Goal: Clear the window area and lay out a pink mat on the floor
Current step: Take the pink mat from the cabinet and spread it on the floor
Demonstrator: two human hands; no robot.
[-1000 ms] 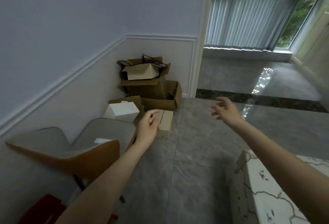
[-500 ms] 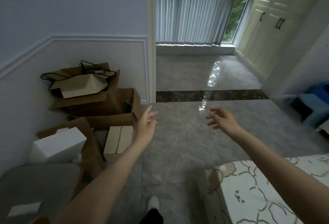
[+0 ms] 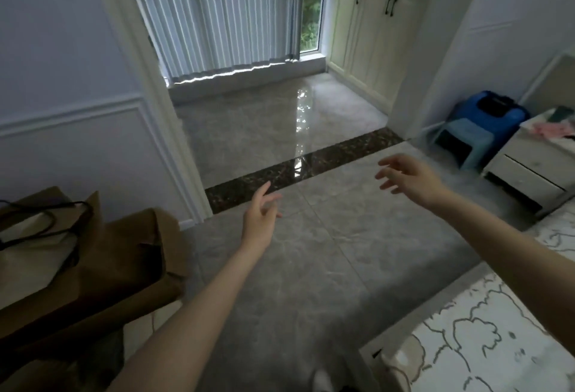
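Grey tiled floor (image 3: 311,267) ran to the window (image 3: 311,8) alcove behind blinds (image 3: 217,14). Left hand (image 3: 259,215) and right hand (image 3: 410,176) hung mid-air, fingers loosely spread, holding nothing, probably for balance while walking. No pink mat visible.

A home — a bedroom opening onto a window alcove

We see a bed's patterned cover (image 3: 485,338), a pale bedside drawer unit (image 3: 529,161), cream built-in cupboards (image 3: 370,27) and vertical blinds (image 3: 217,14) over a tall window (image 3: 311,2) — with glossy grey floor tiles (image 3: 311,267), panelled walls (image 3: 77,148) and cardboard boxes (image 3: 124,267).
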